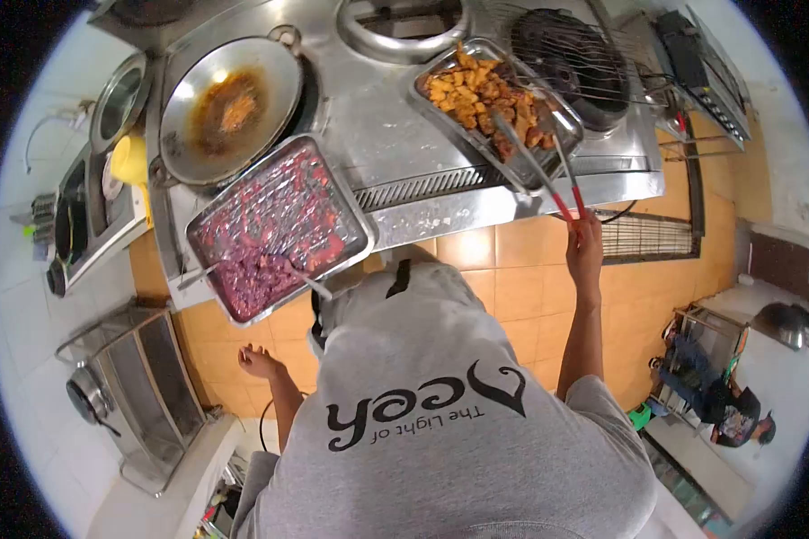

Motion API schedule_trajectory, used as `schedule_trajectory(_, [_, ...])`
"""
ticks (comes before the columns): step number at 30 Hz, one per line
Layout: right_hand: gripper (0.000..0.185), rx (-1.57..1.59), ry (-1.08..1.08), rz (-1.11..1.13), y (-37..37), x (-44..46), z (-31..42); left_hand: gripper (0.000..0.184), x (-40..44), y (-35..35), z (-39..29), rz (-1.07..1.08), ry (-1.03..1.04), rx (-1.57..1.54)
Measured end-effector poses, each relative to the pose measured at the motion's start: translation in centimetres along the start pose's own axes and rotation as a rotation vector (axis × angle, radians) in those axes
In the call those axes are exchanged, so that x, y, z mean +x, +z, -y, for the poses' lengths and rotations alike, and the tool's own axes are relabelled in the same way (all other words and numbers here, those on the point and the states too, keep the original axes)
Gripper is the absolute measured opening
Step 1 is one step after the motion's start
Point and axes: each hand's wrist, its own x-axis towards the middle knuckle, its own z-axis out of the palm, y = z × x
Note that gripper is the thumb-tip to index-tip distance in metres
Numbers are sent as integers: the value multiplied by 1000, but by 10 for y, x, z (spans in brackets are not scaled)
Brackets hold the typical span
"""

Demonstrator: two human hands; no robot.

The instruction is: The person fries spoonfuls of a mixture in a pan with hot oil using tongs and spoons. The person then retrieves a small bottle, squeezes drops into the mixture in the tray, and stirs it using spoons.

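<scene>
My right hand (584, 235) grips the red handles of metal tongs (535, 166). The tongs' arms are spread, their tips over the browned chunks of food (490, 99) in a steel tray (440, 121) at the upper right. Down at my left side, my left hand (259, 361) hangs empty, its fingers loosely bent and apart. The nearest tray to it (355, 235) lies tilted on the stove's front edge. Purple-red food (256, 278) is heaped at its near end, with utensil handles sticking out.
A wok (175, 117) with brown residue sits at the upper left, beside a burner ring (404, 40). A wire grill (571, 58) covers the right burner. A yellow container (128, 160) is at left. Another person (724, 404) is far right.
</scene>
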Motion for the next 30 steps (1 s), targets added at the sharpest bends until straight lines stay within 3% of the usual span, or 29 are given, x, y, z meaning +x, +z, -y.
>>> schedule_trajectory(4, [14, -102, -60, 10, 30, 24, -20, 31, -11, 26, -48, -94, 22, -159])
schedule_trajectory(10, [35, -139, -93, 11, 47, 35, -16, 33, -10, 33, -104, 7, 84, -174])
schedule_trajectory(12, [40, -112, -10, 33, 47, 34, -2, 34, -12, 42, -121, 94, 96, -158])
schedule_trajectory(15, [42, -57, -58, -27, 55, 33, 8, 34, -8, 57, -131, 193, 102, -121])
schedule_trajectory(19, [42, -242, -201, -271, 59, 39, 55, 37, 10, 73, -141, 319, 50, -89])
schedule_trajectory(21, [39, -92, -179, -169, 70, 36, 99, 39, 23, 80, -145, 389, 5, -55])
schedule_trajectory(23, [42, 350, 201, 78, 98, 12, 165, 42, 36, 86, -149, 461, -33, -34])
schedule_trajectory(25, [45, 506, 53, 134, 121, 5, 207, 46, 49, 92, -152, 522, -70, -29])
schedule_trajectory(27, [57, 385, 0, 128, 151, 4, 226, 48, 54, 96, -155, 589, -93, -91])
schedule_trajectory(28, [63, 467, -8, 136, 167, 6, 230, 48, 54, 98, -155, 621, -105, -128])
schedule_trajectory(30, [67, 651, 163, 232, 192, 5, 244, 50, 53, 100, -153, 674, -149, -157])
